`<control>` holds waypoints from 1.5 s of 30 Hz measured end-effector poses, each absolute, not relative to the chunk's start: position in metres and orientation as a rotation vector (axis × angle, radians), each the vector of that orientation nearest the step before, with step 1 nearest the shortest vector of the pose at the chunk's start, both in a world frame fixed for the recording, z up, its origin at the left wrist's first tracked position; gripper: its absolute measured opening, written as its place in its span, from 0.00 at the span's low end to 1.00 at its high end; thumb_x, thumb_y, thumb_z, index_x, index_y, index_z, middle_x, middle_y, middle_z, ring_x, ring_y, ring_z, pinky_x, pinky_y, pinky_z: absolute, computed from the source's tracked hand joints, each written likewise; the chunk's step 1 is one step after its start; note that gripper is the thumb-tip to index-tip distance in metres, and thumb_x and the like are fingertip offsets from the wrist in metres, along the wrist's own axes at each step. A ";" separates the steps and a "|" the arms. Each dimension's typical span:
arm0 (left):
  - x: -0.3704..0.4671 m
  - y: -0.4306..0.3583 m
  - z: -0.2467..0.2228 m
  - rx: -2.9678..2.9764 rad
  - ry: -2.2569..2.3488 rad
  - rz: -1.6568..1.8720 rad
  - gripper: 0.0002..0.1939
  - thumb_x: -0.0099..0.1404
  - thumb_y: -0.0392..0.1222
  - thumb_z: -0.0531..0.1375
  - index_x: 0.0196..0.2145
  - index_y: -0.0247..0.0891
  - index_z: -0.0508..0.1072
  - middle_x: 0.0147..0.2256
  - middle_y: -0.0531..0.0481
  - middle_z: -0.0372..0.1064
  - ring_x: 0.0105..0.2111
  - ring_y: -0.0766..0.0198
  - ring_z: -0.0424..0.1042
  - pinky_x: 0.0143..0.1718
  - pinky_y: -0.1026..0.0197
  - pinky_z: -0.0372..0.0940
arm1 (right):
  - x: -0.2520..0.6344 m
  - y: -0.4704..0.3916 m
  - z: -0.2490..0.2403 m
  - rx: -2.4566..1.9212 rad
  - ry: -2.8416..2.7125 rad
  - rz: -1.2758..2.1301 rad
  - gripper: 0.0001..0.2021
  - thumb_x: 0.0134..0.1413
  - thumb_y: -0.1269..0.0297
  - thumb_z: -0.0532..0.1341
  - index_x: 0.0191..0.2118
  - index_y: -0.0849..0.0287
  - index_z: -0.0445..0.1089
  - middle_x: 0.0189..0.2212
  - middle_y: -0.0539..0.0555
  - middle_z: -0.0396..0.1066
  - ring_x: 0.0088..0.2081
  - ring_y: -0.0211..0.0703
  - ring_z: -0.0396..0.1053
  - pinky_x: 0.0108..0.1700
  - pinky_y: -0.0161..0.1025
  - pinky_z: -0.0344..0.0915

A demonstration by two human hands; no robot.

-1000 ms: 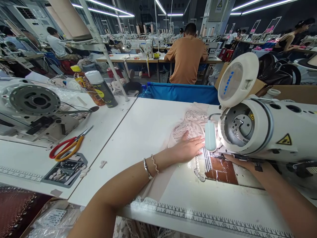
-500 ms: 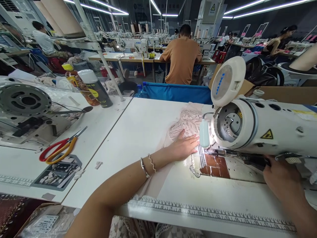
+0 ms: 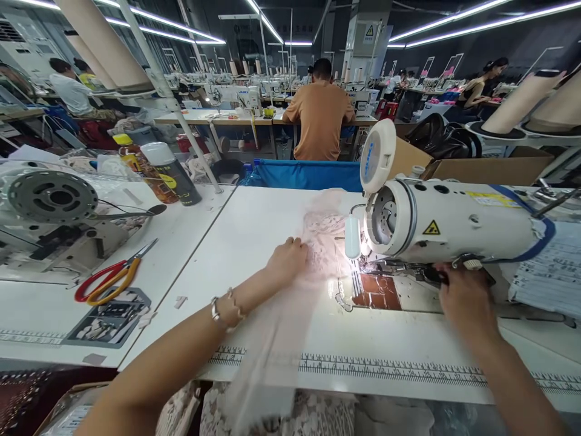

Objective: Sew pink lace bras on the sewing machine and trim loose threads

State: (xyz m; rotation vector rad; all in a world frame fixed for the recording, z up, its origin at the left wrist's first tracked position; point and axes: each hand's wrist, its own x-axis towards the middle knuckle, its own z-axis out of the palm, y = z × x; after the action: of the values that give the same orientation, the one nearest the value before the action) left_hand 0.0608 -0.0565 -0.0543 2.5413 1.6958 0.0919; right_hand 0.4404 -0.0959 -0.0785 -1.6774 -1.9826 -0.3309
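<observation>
A pale pink lace garment (image 3: pixel 323 245), blurred by motion, lies on the white table left of the sewing machine's needle area, its sheer part hanging over the front edge. My left hand (image 3: pixel 289 259) is closed on the garment's left side, fingers curled. Under the arm of the white sewing machine (image 3: pixel 454 221), my right hand (image 3: pixel 465 297) reaches to a dark part below the machine head; its fingertips are mostly hidden. The machine's round end cover (image 3: pixel 377 156) stands open, and a small lamp lights the needle area.
Red and orange-handled scissors (image 3: pixel 115 280) and a grey tray (image 3: pixel 109 321) lie at the left. Behind them stand a spray can (image 3: pixel 170 172) and a bottle (image 3: pixel 145 168). A ruler strip (image 3: pixel 363 366) runs along the front edge. A person in brown sits ahead.
My left hand has gone from lying flat on the lace to closed at its left side, and has moved left. The garment has shifted and blurred. The view has turned to the right.
</observation>
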 end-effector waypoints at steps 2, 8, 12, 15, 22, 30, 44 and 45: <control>0.058 -0.086 -0.053 2.570 1.628 0.045 0.12 0.65 0.23 0.52 0.37 0.32 0.74 0.37 0.39 0.74 0.38 0.52 0.75 0.38 0.53 0.72 | 0.413 -0.121 -0.082 -1.576 -2.046 -0.279 0.16 0.51 0.78 0.51 0.41 0.55 0.69 0.36 0.60 0.73 0.42 0.54 0.73 0.44 0.47 0.69; 0.077 -0.146 -0.058 2.748 1.374 0.189 0.19 0.66 0.37 0.66 0.53 0.33 0.68 0.53 0.37 0.70 0.54 0.46 0.68 0.55 0.45 0.66 | 0.306 -0.161 -0.084 -1.521 -2.079 0.212 0.11 0.65 0.60 0.57 0.49 0.55 0.68 0.44 0.59 0.69 0.41 0.50 0.72 0.34 0.42 0.71; 0.080 -0.159 -0.054 2.682 1.395 0.079 0.25 0.63 0.46 0.70 0.52 0.31 0.68 0.49 0.37 0.70 0.47 0.48 0.71 0.46 0.50 0.70 | 0.278 -0.167 -0.083 -1.542 -2.198 0.289 0.05 0.60 0.62 0.62 0.35 0.55 0.66 0.37 0.57 0.67 0.36 0.51 0.68 0.31 0.42 0.65; 0.076 -0.168 -0.044 2.627 1.307 -0.081 0.18 0.64 0.42 0.69 0.48 0.33 0.72 0.43 0.41 0.71 0.39 0.54 0.72 0.41 0.53 0.69 | 0.285 -0.176 -0.081 -1.379 -2.267 0.354 0.10 0.55 0.73 0.60 0.28 0.54 0.60 0.32 0.53 0.68 0.36 0.48 0.66 0.34 0.41 0.64; 0.078 -0.183 -0.034 2.597 0.469 0.187 0.08 0.61 0.39 0.70 0.26 0.36 0.77 0.37 0.45 0.77 0.40 0.57 0.74 0.52 0.53 0.63 | 0.317 -0.224 -0.051 -0.832 -2.237 0.631 0.12 0.44 0.81 0.54 0.28 0.54 0.62 0.26 0.49 0.74 0.30 0.41 0.69 0.32 0.35 0.63; 0.080 -0.203 -0.033 1.907 0.255 0.067 0.07 0.67 0.32 0.60 0.32 0.37 0.76 0.35 0.50 0.76 0.32 0.66 0.71 0.35 0.65 0.64 | 0.329 -0.258 -0.019 -1.170 -2.418 1.332 0.06 0.56 0.66 0.61 0.32 0.54 0.62 0.23 0.44 0.60 0.24 0.35 0.57 0.26 0.34 0.52; 0.075 -0.230 -0.048 1.544 0.512 0.191 0.11 0.66 0.42 0.63 0.27 0.37 0.70 0.24 0.56 0.61 0.24 0.70 0.57 0.27 0.65 0.54 | 0.327 -0.256 -0.028 -1.353 -2.236 1.595 0.19 0.58 0.46 0.63 0.27 0.56 0.64 0.24 0.48 0.60 0.25 0.38 0.56 0.27 0.37 0.49; 0.074 -0.230 -0.049 1.540 0.518 0.197 0.12 0.65 0.43 0.64 0.26 0.36 0.69 0.24 0.57 0.60 0.24 0.70 0.57 0.27 0.65 0.53 | 0.327 -0.257 -0.028 -1.357 -2.218 1.610 0.19 0.58 0.47 0.63 0.26 0.56 0.64 0.23 0.48 0.60 0.25 0.38 0.55 0.27 0.37 0.49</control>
State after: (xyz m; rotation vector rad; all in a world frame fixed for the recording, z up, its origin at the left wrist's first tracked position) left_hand 0.0736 -0.2304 -0.0486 1.5396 0.5181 0.1968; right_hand 0.3265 -0.2571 -0.0282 -1.3574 -2.2178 1.6097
